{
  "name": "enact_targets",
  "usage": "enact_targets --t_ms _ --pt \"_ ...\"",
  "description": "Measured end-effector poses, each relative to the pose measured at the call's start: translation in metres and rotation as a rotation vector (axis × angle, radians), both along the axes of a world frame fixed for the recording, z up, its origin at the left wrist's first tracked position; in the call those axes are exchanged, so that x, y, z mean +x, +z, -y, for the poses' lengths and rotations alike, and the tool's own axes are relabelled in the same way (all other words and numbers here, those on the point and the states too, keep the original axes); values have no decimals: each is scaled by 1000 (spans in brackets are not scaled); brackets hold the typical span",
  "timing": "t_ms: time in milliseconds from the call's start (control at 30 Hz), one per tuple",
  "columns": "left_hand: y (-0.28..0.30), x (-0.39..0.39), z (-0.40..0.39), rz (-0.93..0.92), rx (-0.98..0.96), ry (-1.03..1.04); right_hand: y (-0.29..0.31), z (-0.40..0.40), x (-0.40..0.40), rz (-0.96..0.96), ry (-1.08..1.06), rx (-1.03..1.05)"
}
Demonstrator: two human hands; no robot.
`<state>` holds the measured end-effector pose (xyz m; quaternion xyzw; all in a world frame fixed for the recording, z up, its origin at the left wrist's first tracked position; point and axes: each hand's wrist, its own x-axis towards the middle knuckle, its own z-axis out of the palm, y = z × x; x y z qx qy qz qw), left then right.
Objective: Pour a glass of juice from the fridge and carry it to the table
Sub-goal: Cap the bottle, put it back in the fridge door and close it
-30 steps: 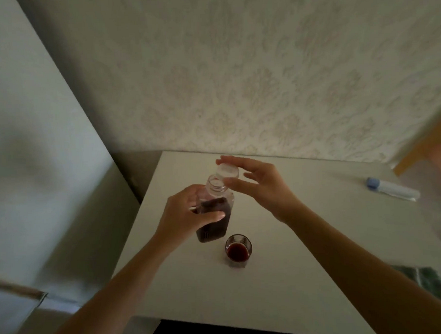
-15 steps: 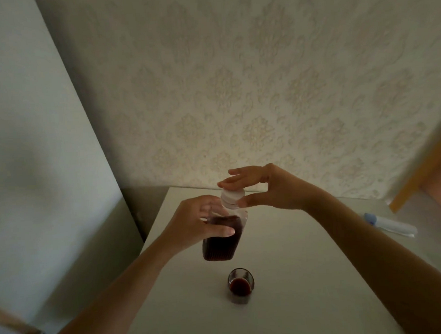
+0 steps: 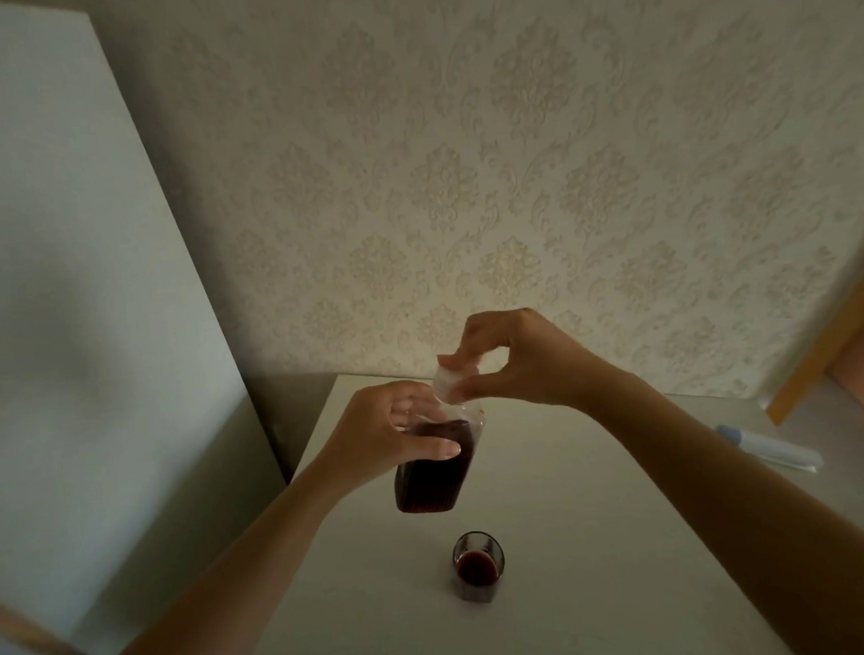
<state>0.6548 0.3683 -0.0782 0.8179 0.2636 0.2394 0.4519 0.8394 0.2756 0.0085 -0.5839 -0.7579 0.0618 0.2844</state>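
The left hand (image 3: 395,430) is wrapped round the upper part of the bottle (image 3: 433,468), thumb across the front, holding it lifted clear of the table (image 3: 578,543) and tilted a little, neck leaning up and to the right. The bottle is clear plastic, square-shouldered, and filled with dark red juice up to about the shoulder. Over its neck sits the white cap (image 3: 450,387), and the right hand (image 3: 515,360) comes in from the right with its fingertips (image 3: 463,355) pinched closed on that cap from above and from the side; whether the cap is screwed tight or only resting on the neck cannot be told from here. On the table below the bottle, a little nearer to the person, stands the glass (image 3: 477,568), small, upright, with dark red juice in its lower part; it is apart from the bottle and neither hand touches it. The table is pale and pushed against a wall (image 3: 512,175) papered in a cream damask pattern. To the left stands a tall white panel (image 3: 72,293), close beside the table edge. Far off to the right on the table lies a white tube with a blue end (image 3: 767,449), on its side, well apart from everything else.
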Motion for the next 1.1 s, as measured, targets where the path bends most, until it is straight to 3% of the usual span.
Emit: enact_targets --t_ms 100,167,367,533,667,800,967,1100 --pt "1 1 2 -11 0 0 -7 0 -10 270 -184 157" --pt "2 1 3 -10 -8 -20 -10 1 -13 359 -167 195" --pt "2 -8 3 31 -54 -9 -2 -1 -10 161 15 -57" --pt "2 -14 1 15 -45 -23 8 -2 -5 114 168 -195" --pt "4 -15 5 19 -56 -37 9 -2 -7 254 70 -177" --pt "10 -15 8 12 -34 -66 3 -6 -20 508 -74 56" --pt "14 -19 8 32 -25 -34 8 -8 -32 474 29 33" --pt "13 -21 11 35 -4 30 3 -11 -49 569 -108 48"
